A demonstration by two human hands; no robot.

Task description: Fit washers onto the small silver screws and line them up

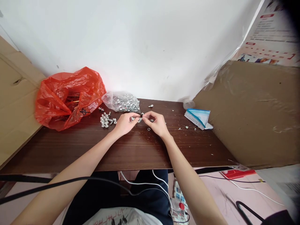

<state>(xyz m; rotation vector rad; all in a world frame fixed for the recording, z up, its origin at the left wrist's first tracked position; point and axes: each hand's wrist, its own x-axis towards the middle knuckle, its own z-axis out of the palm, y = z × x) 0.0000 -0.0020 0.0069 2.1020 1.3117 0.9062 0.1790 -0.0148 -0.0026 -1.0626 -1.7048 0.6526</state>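
Note:
My left hand (pixel 125 123) and my right hand (pixel 158 123) meet over the table, thumbs and index fingers pinched close together. A small metal bolt (pixel 142 114) shows at my right fingertips. What my left fingertips grip is too small to make out. Below the fingers lie small metal pieces, partly hidden by the hands. A nut (pixel 149 129) rests on the wood just under my right hand. Left of my left hand stands a cluster of bolts (pixel 104 120), several with their shanks up. Another bolt (pixel 150 106) lies behind my right hand.
A clear plastic bag of metal hardware (pixel 125 102) sits against the wall, beside a red plastic bag (pixel 70 97). To the right are a blue-and-white packet (pixel 198 118) and a clear round container (pixel 188 103). Small scraps dot the brown table (pixel 131 153). Cables (pixel 98 179) hang below its front edge.

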